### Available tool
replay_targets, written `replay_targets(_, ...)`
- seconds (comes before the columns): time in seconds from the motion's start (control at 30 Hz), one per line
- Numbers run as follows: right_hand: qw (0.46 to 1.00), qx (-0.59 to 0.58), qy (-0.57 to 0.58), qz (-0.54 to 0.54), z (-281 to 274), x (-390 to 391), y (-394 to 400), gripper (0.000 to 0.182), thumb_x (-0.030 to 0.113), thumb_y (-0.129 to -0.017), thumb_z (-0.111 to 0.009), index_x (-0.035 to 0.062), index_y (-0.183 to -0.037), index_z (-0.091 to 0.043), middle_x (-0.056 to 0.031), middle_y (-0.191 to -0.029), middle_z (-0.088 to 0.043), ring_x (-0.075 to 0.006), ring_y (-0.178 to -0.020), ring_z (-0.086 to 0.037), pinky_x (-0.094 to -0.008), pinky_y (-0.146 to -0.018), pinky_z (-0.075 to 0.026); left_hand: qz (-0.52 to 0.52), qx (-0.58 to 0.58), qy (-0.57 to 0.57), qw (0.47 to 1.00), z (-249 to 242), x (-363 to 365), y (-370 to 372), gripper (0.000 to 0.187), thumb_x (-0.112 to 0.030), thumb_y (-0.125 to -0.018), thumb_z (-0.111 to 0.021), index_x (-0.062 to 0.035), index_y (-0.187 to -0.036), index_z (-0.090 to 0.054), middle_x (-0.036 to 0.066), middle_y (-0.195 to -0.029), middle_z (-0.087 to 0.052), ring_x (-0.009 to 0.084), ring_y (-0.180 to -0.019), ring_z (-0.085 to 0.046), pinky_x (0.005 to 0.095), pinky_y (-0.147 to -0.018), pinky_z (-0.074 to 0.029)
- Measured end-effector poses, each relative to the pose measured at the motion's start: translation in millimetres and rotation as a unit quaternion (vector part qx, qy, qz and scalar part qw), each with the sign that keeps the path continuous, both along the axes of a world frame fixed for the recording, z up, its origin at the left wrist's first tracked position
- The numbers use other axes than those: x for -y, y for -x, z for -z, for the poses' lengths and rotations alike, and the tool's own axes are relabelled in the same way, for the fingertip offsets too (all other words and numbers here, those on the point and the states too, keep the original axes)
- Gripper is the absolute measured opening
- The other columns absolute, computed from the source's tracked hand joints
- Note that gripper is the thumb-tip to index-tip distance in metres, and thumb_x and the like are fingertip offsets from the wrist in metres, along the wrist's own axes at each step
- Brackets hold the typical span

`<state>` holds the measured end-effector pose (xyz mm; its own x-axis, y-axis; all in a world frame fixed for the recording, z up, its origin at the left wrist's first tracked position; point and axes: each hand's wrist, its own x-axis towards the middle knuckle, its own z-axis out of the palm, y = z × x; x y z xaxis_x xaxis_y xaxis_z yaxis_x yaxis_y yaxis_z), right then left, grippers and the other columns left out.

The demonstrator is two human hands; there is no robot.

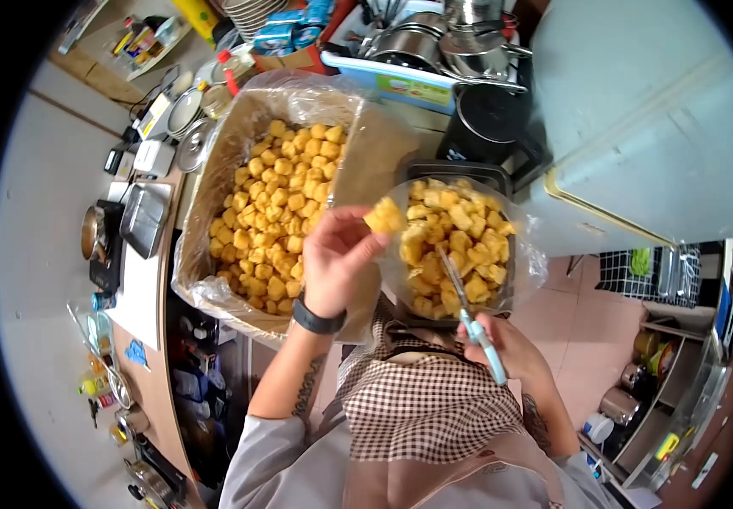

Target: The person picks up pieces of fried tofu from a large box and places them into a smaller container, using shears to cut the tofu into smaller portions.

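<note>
My left hand (338, 252) pinches a golden fried tofu puff (383, 217) between thumb and fingers, over the left rim of a bag-lined black tub (502, 180). Inside that tub lies a heap of tofu puffs (466, 222), many looking cut or torn. My right hand (509, 346) is closed round the light-blue handles of a pair of scissors (483, 343). Their metal blades point up and left over the heap; how far apart they are is hard to make out. To the left, a plastic-lined cardboard box (375, 140) holds many whole puffs (277, 191).
Behind the tub stand a black lidded jug (481, 123) and a blue basin (392, 83) of steel pots. A pale fridge-like cabinet (646, 127) is on the right. Along the left counter are a metal tray (143, 220) and dishes. A low shelf (672, 373) holds pots at lower right.
</note>
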<state>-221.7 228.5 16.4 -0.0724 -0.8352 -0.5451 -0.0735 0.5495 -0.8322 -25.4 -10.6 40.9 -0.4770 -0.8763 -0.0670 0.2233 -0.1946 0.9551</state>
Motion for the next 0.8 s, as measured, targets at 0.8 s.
replay_targets(0.8,0.992,-0.102,-0.063,0.028,10,10,5,0.054,0.05,-0.083,-0.08,-0.0021,-0.078,-0.068,-0.0097,-0.065,-0.064,-0.0187,-0.058,-0.058,-0.0346,-0.057,-0.046,0.113,0.339,0.293,0.887,26,-61,47,0.031,-0.011,-0.084,-0.079,-0.0027,-0.113,-0.071,0.012,-0.099,-0.076,0.0278,-0.087,-0.075,0.0346,-0.075,-0.059)
